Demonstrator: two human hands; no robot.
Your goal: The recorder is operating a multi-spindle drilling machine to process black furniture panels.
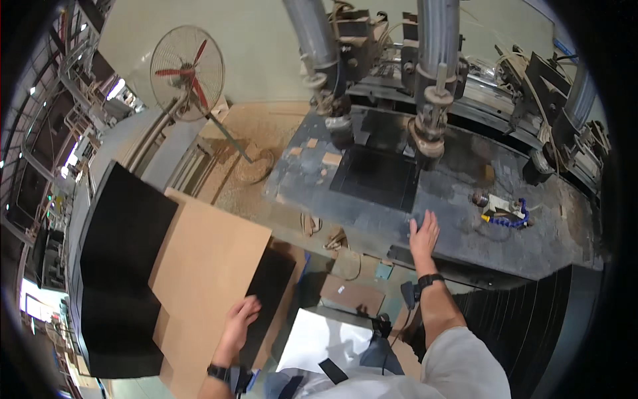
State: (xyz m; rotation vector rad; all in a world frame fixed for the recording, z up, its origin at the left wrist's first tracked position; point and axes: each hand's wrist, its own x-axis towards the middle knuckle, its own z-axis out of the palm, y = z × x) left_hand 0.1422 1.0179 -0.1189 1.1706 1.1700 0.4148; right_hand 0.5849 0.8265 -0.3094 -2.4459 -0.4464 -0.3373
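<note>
My right hand (425, 234) is open, fingers spread, over the front part of a dark machine table (458, 233); whether it touches the surface I cannot tell. A flat black panel (375, 177) lies on that table, beyond my fingertips, under the machine heads. My left hand (244, 318) is loosely bent with nothing visible in it. It is beside the edge of several stacked tan boards (209, 249), over a black panel (269, 282) lying there. More black panels (123, 272) are at the stack's left side.
Machine heads with metal hoses (432, 126) hang over the table. A fitting with a blue segmented hose (508, 216) lies at its right. Upright black panels (518, 319) stand beside my right arm. A caged fan with red blades (188, 73) stands at the far left, near sawdust (246, 173).
</note>
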